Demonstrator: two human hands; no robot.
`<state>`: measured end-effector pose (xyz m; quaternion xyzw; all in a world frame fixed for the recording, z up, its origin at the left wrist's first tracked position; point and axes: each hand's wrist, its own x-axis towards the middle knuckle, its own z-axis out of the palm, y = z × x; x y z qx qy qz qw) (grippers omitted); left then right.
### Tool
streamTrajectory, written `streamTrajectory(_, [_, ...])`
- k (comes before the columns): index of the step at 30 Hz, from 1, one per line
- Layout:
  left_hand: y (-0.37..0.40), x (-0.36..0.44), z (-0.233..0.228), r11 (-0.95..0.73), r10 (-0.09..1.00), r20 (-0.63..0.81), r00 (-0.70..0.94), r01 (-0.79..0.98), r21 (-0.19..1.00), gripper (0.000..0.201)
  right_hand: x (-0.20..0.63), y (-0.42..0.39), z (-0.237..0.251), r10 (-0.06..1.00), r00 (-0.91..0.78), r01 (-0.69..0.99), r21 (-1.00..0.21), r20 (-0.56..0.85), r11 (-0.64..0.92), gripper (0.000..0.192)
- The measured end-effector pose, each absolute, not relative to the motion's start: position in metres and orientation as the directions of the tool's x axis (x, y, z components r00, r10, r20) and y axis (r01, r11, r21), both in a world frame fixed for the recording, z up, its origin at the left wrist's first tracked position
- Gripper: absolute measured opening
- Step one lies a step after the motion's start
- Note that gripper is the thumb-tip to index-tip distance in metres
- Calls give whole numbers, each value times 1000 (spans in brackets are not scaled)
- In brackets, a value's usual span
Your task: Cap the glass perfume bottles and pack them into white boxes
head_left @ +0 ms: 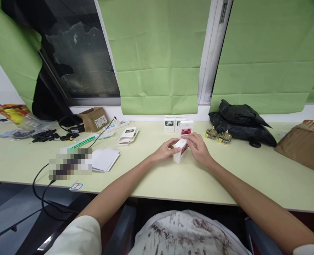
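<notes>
A small white carton (180,150) with a pink picture on its side stands tilted on the pale green desk (172,177). My left hand (165,150) grips its left side. My right hand (198,147) rests on its top right, fingers at the upper flap. Just behind stands another white carton with a pink flower picture (186,127), and next to it two white cartons with green pictures (172,124). Two small gold-capped glass bottles (218,135) sit to the right of those.
A black plastic bag (239,122) lies at the back right, a brown cardboard box (305,143) at the far right. To the left are leaflets (128,136), white paper sheets (105,158), a small open cardboard box (93,118), black cables (47,136) and a power strip (116,125).
</notes>
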<state>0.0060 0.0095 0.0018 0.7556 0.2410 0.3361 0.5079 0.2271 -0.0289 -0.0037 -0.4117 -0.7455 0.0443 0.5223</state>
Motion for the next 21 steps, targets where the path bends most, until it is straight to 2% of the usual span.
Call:
streamTrajectory(3, [11, 3, 3, -243, 690, 190, 698, -24, 970, 72, 227, -30, -3, 660, -119, 561, -498, 742, 661, 33])
streamTrajectory(5, [12, 3, 3, -217, 673, 182, 717, -43, 975, 75, 226, -31, -2, 663, -117, 549, -508, 739, 663, 33])
streamTrajectory(7, [12, 5, 2, -254, 680, 208, 703, -40, 966, 75, 225, -32, -2, 676, -126, 540, -521, 726, 661, 34])
streamTrajectory(12, [9, 14, -6, -426, 771, 330, 545, 57, 903, 71, 224, -34, -4, 687, -172, 498, -540, 706, 679, 36])
streamTrajectory(18, [9, 17, -14, -503, 793, 386, 472, 149, 851, 70, 221, -37, -3, 682, -184, 483, -539, 708, 690, 37])
streamTrajectory(21, [12, 15, -15, -501, 800, 393, 454, 144, 853, 69, 220, -39, 0, 645, -207, 496, -489, 736, 718, 34])
